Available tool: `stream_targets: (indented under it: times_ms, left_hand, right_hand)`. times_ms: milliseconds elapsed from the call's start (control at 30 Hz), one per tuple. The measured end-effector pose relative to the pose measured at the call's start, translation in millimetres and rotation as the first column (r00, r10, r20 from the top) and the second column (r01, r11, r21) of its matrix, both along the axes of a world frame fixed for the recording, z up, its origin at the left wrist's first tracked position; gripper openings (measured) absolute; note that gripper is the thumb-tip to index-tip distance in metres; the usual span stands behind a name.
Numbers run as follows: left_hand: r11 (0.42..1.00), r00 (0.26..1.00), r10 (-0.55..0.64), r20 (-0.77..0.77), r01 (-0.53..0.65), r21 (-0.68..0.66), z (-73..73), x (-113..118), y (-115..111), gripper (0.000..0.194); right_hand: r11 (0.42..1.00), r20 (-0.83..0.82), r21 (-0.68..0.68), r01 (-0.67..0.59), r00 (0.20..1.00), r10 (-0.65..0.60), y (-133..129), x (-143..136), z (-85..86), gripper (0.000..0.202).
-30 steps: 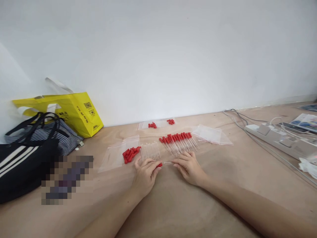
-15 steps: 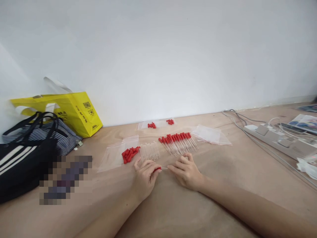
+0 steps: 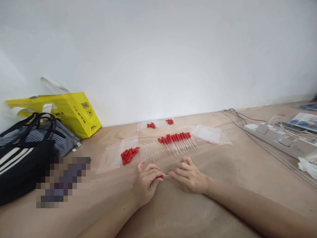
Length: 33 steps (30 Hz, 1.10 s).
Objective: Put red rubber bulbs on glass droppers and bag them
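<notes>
Pinched in the fingers of my left hand is a red dropper bulb, mostly covered by them. My right hand grips the far end of a thin clear dropper tube, whose other end meets the bulb. How deep the tube sits inside is hidden. Just beyond my left hand lie loose clear tubes side by side and a pile of red bulbs on a plastic zip bag. Beyond both hands is a row of droppers with red bulbs fitted on clear tubes.
At the wall lies another bag with red bulbs and tubes. Flat zip bags rest right of the row. A power strip with cables stands at right. A yellow bag and a black bag occupy the left.
Both hands have come slightly nearer to me, still holding the bulb and tube end to end. The view has shifted a little; the laid-out parts look unchanged.
</notes>
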<state>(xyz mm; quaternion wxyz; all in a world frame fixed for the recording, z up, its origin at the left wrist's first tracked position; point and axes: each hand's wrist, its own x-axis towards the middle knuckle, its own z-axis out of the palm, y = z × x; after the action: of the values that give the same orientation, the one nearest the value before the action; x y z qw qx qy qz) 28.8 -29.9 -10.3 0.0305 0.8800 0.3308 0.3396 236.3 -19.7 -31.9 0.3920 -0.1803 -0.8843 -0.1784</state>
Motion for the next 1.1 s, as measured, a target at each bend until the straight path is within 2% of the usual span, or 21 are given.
stream_targets:
  times_ms: [133,300,433,567,767,900,1100]
  left_hand:
    - [0.999,0.999,0.034,0.005,-0.034,0.032,2.0,3,-3,0.019]
    - [0.986,0.993,0.113,0.021,-0.115,0.118,5.5,8,-1,0.013]
    - [0.946,0.984,0.177,0.03,-0.179,0.27,8.7,5,5,0.012]
    - [0.909,0.979,0.205,0.017,-0.197,0.367,9.6,2,8,0.014]
    - [0.932,0.987,0.158,-0.01,-0.145,0.331,7.7,4,4,0.015]
    - [0.959,0.993,0.121,-0.012,-0.113,0.258,7.0,6,0,0.016]
    - [0.985,0.993,0.115,-0.025,-0.111,0.134,7.0,8,-5,0.016]
  right_hand:
    - [1.0,0.0,0.004,-0.019,1.0,0.019,0,-3,0.2,0.021]
    - [0.996,-0.035,-0.043,0.079,0.996,-0.081,3,-9,3.3,0.017]
    - [0.981,-0.071,-0.062,0.182,0.98,-0.186,7,-7,8.5,0.014]
    - [0.978,-0.077,-0.072,0.194,0.977,-0.199,9,-4,6.5,0.011]
    - [0.99,-0.109,-0.072,0.118,0.986,-0.125,11,-3,-3.0,0.01]
    - [0.995,-0.126,-0.085,0.043,0.991,-0.053,10,-3,-0.4,0.01]
    - [0.994,-0.15,-0.108,0.011,0.988,-0.027,5,-6,4.3,0.012]
